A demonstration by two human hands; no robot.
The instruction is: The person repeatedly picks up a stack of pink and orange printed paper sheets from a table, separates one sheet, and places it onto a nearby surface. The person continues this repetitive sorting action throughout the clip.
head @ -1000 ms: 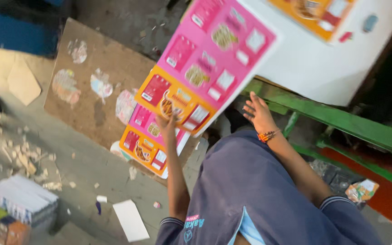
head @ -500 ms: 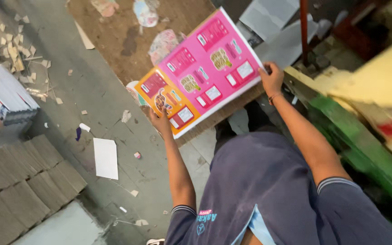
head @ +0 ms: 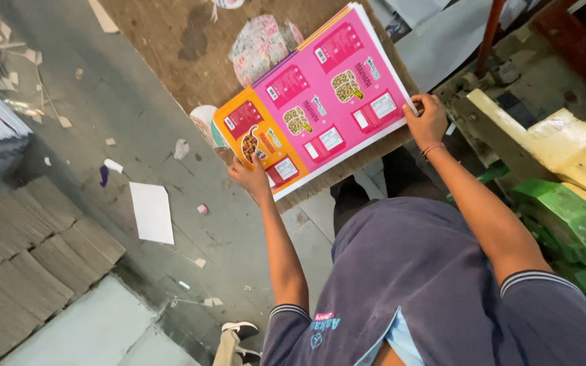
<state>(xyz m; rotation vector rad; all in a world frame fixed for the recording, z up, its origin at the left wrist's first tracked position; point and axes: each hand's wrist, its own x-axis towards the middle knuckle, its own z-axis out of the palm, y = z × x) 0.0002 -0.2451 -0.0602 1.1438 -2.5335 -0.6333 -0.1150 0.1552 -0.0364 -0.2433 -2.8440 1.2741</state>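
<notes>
At the upper centre of the frame, we see our left hand (head: pixel 251 177) and right hand (head: pixel 427 120), fingers clamped on opposite edges, keeping the pink and orange printed sheets (head: pixel 313 102) flat over the brown board (head: pixel 164 41).

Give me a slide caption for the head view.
Both hands, left hand and right hand, grip a stack of pink-and-orange printed sheets over a brown board.

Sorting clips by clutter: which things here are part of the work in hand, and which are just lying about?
In hand:
- printed sheets, pink and orange, gripped at both ends
- left hand at the orange end
- right hand at the pink end
- brown board under the sheets

Lying about:
- white paper on the floor
- grey stacks
- paper scraps
- green machine
</notes>
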